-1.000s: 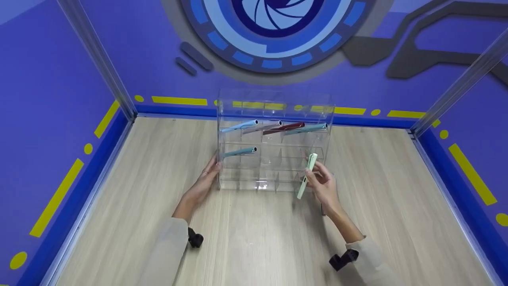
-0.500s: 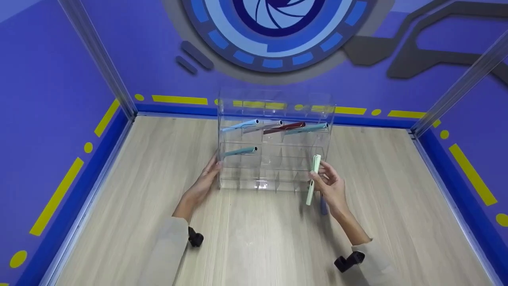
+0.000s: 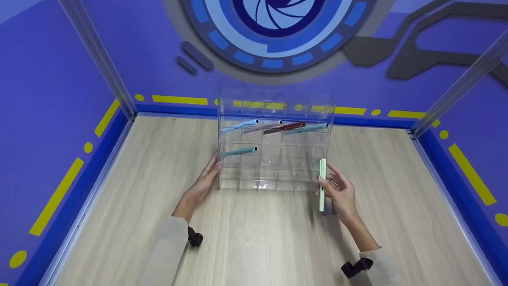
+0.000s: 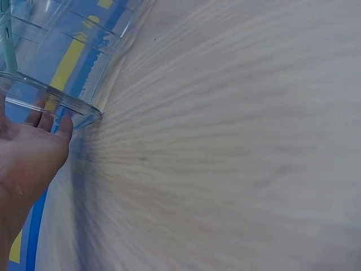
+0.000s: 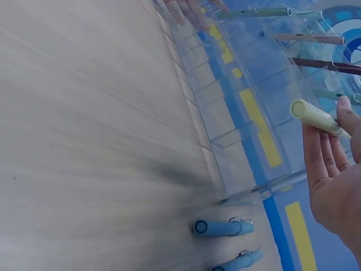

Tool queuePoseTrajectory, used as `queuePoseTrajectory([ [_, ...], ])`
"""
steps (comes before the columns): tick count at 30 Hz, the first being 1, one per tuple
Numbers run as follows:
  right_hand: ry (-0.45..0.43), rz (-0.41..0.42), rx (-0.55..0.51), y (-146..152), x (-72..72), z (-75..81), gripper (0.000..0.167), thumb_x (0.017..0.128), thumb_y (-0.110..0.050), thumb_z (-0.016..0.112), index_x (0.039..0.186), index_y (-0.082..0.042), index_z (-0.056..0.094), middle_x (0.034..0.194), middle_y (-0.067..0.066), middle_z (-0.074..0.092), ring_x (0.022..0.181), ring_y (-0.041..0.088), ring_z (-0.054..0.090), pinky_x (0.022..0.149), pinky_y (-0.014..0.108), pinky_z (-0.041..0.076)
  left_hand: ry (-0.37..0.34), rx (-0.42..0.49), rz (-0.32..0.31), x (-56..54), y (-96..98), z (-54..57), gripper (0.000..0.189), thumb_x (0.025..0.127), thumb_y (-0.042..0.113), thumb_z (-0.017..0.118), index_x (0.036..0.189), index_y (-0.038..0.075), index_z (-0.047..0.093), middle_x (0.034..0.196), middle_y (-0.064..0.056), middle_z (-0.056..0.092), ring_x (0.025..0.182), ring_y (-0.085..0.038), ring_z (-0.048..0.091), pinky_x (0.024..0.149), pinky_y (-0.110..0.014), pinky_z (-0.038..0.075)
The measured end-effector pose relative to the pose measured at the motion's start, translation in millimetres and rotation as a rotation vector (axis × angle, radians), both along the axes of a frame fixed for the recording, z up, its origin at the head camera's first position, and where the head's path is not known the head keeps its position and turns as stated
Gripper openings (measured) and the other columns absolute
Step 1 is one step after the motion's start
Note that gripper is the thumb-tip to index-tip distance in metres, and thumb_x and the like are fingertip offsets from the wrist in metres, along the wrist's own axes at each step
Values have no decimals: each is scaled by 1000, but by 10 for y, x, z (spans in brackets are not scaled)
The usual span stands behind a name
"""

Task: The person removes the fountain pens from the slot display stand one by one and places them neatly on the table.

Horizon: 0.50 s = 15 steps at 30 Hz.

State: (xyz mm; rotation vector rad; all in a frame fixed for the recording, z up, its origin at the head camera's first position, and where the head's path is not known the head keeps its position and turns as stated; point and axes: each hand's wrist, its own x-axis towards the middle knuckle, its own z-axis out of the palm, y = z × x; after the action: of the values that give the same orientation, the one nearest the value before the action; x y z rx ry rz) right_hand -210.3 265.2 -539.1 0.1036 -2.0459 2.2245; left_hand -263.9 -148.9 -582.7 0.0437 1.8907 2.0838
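A clear acrylic pen rack [image 3: 270, 184] with several compartments stands at the back. Its upper row holds a light blue pen [image 3: 240, 126], a greyish pen [image 3: 262, 126], a dark red pen [image 3: 285, 128] and a teal pen [image 3: 308, 128]. One row down, at the left, lies another teal pen [image 3: 240, 151]. My left hand [image 3: 201, 187] rests its fingers along the rack's left side. Between thumb and fingers, my right hand [image 3: 342, 194] pinches a pale green pen [image 3: 322, 198], almost upright in the head view, just outside the rack's lower right corner.
Two blue pens [image 5: 223, 227] lie on the wooden table [image 3: 254, 246] beside the rack's right end, below my right hand. A blue printed wall [image 3: 151, 47] rises close behind the rack, and side panels bound the table left and right.
My right hand has moved right and towards me with the pale green pen, turning it from slanted to nearly upright. The left hand and the rack stay put.
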Motion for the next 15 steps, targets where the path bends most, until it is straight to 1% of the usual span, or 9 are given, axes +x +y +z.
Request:
queuePoseTrajectory([
  [2,1,7,-19,35,13,-15,60,96,6,65,152,-1,44,101,2,68,83,15,76,70,42,65,4,0,0,-1,-2,3,77,107,54,44,166,30,2,174,-1,-7,161,-25,-10,130,-51,-7],
  [7,-1,-3,-16,111,36,-40,60,96,6,65,152,3,42,101,1,68,79,15,75,66,33,65,-23,-16,4,12,0,13,77,108,52,42,166,27,-2,174,-3,-9,161,-25,-11,131,-48,-5],
  [9,-9,-12,-16,147,43,-50,60,96,7,65,152,3,42,101,1,68,78,14,75,65,31,65,-34,-23,2,18,2,14,77,109,50,40,166,25,-4,174,-5,-10,161,-26,-11,131,-48,-5],
  [15,-67,-39,-11,285,65,-73,60,96,5,65,152,-2,44,100,0,69,78,13,75,67,31,65,-41,-24,15,8,17,15,78,108,52,43,166,25,-2,174,-3,-10,161,-26,-10,131,-48,-6],
])
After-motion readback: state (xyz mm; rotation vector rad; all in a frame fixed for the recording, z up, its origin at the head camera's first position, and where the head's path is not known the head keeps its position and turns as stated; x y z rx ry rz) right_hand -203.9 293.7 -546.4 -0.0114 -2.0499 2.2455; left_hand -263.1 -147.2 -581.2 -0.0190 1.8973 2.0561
